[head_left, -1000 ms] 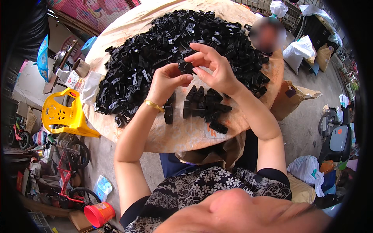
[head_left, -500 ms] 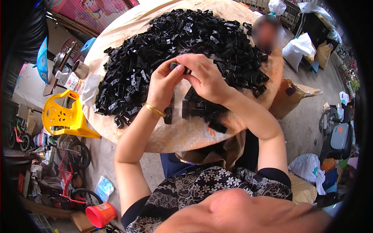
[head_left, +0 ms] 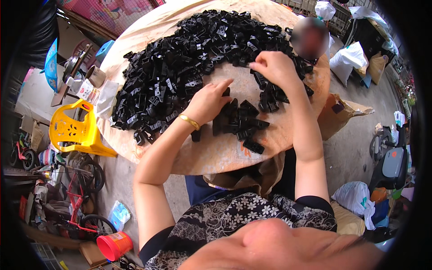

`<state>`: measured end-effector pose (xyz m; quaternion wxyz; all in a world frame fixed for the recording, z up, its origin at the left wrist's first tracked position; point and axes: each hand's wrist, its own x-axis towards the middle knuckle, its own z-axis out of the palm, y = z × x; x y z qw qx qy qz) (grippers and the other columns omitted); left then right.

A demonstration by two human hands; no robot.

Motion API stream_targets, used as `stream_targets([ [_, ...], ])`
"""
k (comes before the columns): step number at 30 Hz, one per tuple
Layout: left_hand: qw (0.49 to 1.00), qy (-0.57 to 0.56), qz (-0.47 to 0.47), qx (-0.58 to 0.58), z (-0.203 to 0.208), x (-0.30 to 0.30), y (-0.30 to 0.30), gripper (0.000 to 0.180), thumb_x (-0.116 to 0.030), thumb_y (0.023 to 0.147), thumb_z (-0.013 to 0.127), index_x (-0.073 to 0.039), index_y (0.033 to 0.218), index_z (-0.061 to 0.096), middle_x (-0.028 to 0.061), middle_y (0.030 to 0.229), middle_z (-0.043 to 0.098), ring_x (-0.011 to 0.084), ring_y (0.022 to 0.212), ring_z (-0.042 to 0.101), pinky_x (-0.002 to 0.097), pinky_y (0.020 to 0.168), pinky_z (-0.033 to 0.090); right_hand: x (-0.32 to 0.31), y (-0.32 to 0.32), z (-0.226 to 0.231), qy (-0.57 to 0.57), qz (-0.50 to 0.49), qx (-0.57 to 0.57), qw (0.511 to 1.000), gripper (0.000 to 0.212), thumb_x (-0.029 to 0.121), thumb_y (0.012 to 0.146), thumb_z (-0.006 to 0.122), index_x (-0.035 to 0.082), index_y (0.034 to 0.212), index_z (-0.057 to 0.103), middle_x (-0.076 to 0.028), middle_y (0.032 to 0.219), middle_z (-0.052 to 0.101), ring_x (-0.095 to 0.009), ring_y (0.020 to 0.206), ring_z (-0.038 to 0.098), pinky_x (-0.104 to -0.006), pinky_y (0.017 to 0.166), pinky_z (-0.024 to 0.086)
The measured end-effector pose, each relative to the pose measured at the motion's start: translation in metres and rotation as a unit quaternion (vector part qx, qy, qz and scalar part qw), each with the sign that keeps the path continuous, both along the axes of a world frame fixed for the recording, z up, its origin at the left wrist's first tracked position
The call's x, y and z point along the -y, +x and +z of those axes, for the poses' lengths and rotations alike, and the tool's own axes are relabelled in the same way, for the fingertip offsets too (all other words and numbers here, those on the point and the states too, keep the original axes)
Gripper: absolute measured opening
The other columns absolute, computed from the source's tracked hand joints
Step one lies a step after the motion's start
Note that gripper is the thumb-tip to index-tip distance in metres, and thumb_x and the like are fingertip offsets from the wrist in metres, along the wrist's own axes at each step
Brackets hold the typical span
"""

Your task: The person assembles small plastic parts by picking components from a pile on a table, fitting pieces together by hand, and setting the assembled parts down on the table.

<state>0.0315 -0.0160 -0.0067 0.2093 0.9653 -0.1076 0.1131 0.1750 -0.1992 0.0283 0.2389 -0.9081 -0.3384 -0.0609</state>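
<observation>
A large heap of small black plastic parts (head_left: 157,74) curves across the cloth-covered round table (head_left: 198,164). My left hand (head_left: 208,103) is over the middle of the table, index finger stretched out. A black plastic part (head_left: 226,92) shows between its thumb and fingers. Further right and farther off, my right hand (head_left: 276,68) is at the heap's inner edge with fingers curled together; what they grip, if anything, is hidden. Close to me, below my left hand, lies a smaller cluster of black parts (head_left: 245,119).
A yellow plastic chair (head_left: 74,128) stands left of the table, with a red bicycle (head_left: 76,204) and a red bucket (head_left: 114,246) nearer. At the far right edge is another person (head_left: 310,40), blurred. An open cardboard box (head_left: 337,114) sits beside the table on the right.
My hands were together over the table with a small black part between them. They have parted: the right moved right to the heap's edge, the left came slightly nearer to me.
</observation>
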Motion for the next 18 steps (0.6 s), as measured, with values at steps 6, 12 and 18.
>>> stream_targets([
  [6,0.984,-0.145,-0.066,-0.083,0.008,0.010,-0.004,0.041,-0.029,0.093,0.049,-0.006,0.127,0.048,0.0198,0.108,0.060,0.0302,0.099,0.059,0.0369,0.086,0.046,-0.018,-0.011,-0.026,-0.155,0.033,0.093,0.983,0.016,0.018,0.076,0.060,0.007,0.087,0.065,-0.015,0.080,0.066,-0.030,0.078,0.066,-0.0393,0.067,0.052],
  [12,0.954,0.216,0.190,0.089,0.005,-0.018,0.051,0.030,-0.032,0.077,0.066,-0.003,0.086,0.066,0.0129,0.092,0.061,0.0289,0.091,0.056,0.0363,0.075,0.049,-0.033,-0.008,-0.045,0.048,0.112,0.103,0.987,0.023,0.011,0.073,0.056,0.008,0.094,0.064,-0.015,0.082,0.065,-0.029,0.075,0.064,-0.0391,0.069,0.051],
  [18,0.934,0.262,0.243,0.018,-0.011,-0.027,0.082,0.024,-0.028,0.075,0.067,-0.007,0.086,0.068,0.0106,0.098,0.061,0.0269,0.096,0.055,0.0366,0.074,0.050,-0.047,-0.003,-0.051,0.170,0.194,-0.126,0.958,0.027,0.003,0.080,0.049,0.004,0.104,0.061,-0.010,0.074,0.062,-0.012,0.064,0.058,-0.0256,0.060,0.047],
])
